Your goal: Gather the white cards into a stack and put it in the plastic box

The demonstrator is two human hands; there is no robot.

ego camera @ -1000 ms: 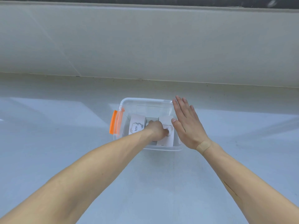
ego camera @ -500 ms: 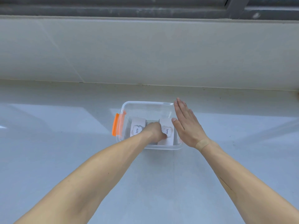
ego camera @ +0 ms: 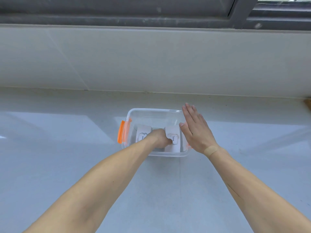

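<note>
The clear plastic box (ego camera: 156, 111) with an orange latch (ego camera: 121, 132) stands on the pale counter. Inside it lie white cards printed "love": one at the left (ego camera: 142, 133) and one at the right (ego camera: 174, 137). My left hand (ego camera: 159, 139) reaches down into the box between them, its fingers curled onto the near edge of the right card. It hides the box floor between the cards. My right hand (ego camera: 196, 130) is flat with fingers straight and together, resting against the outside of the box's right wall, holding nothing.
A tiled wall ledge (ego camera: 151, 61) rises just behind the box, with a dark window frame (ego camera: 151, 12) above it. The glossy counter (ego camera: 67, 148) spreads left, right and toward me. A small brown object (ego camera: 308, 105) shows at the far right edge.
My left hand has stayed in the box, its fingers shifting on the right card. My right hand keeps its place at the box's right wall. The camera has tilted upward.
</note>
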